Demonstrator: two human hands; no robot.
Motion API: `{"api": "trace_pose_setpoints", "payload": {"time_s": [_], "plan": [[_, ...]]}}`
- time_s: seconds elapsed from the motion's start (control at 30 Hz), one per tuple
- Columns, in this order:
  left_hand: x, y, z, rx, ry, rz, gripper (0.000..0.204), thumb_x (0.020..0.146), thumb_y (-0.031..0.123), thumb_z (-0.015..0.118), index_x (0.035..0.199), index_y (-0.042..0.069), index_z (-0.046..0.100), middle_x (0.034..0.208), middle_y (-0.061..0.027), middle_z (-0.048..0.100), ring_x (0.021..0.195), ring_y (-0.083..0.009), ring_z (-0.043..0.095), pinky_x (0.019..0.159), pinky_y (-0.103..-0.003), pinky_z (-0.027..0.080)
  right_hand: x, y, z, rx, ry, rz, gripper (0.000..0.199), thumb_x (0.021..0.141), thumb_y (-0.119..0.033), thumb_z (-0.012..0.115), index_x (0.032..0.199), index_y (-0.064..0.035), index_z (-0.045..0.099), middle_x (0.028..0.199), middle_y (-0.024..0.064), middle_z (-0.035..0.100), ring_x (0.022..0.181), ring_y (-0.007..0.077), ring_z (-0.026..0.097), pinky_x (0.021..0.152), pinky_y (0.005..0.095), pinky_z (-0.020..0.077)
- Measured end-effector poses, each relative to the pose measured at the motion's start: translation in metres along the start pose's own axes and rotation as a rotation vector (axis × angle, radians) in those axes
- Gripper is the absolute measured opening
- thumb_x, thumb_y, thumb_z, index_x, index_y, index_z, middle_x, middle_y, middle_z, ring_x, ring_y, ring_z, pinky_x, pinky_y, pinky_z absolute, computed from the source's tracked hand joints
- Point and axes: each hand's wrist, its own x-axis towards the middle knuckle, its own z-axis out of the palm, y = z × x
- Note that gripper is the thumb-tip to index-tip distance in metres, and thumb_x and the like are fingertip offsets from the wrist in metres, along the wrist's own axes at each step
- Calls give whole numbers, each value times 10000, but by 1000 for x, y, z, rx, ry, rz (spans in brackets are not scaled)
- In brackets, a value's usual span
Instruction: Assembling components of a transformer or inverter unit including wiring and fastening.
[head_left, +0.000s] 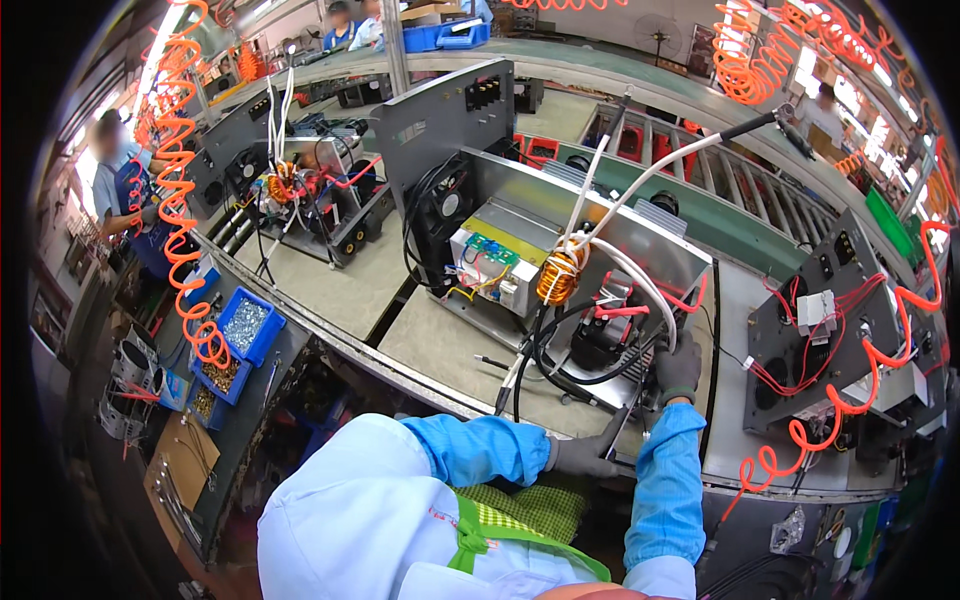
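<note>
A partly built electrical machine (590, 205) with bare sheet-metal panels lies in front of me. It carries a copper-wound coil (560, 275), a black fan (450, 202), a green circuit board (492, 250) and thick white cables (640, 275). My right hand (678, 368), in a dark grey glove, is closed around the lower end of a white cable at the machine's near right corner. My left hand (588, 456), gloved alike, rests at the machine's near edge below the black cables (575, 375). Its thumb and fingers look spread, with the tips partly hidden against the metal.
Similar machines stand at left (320, 190) and right (830, 330). Blue bins (250, 325) of small metal fasteners sit on a side bench. Orange coiled hoses (180, 190) hang at both sides. A roller conveyor (740, 190) runs behind. A person (130, 190) stands far left.
</note>
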Motion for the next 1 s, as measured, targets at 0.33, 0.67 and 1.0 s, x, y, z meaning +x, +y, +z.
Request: {"api": "trace_pose_setpoints", "payload": {"time_s": [0.33, 0.67, 1.0], "plan": [[0, -13, 0, 124, 56, 115, 1087, 789, 230, 628, 1373, 90, -278, 837, -127, 571, 729, -198, 533, 665, -321, 461, 2, 7, 7, -55, -1, -42, 349, 770, -339, 608, 1033, -113, 567, 912, 195, 573, 925, 376, 542, 800, 459, 436], [-10, 2, 0, 152, 115, 81, 1037, 791, 296, 620, 1417, 95, -183, 830, -155, 573, 717, -230, 542, 675, -341, 458, 1, 3, 2, -99, -41, 28, 389, 769, -366, 601, 1065, -119, 556, 983, 189, 551, 966, 378, 533, 821, 461, 425], [-5, -2, 0, 61, 191, 79, 789, 912, 350, 479, 1447, 125, -57, 791, -154, 584, 703, -267, 557, 678, -377, 451, 4, 2, 2, -126, -56, 44, 402, 734, -343, 621, 1051, -106, 553, 991, 191, 551, 968, 389, 532, 824, 466, 419]]}}
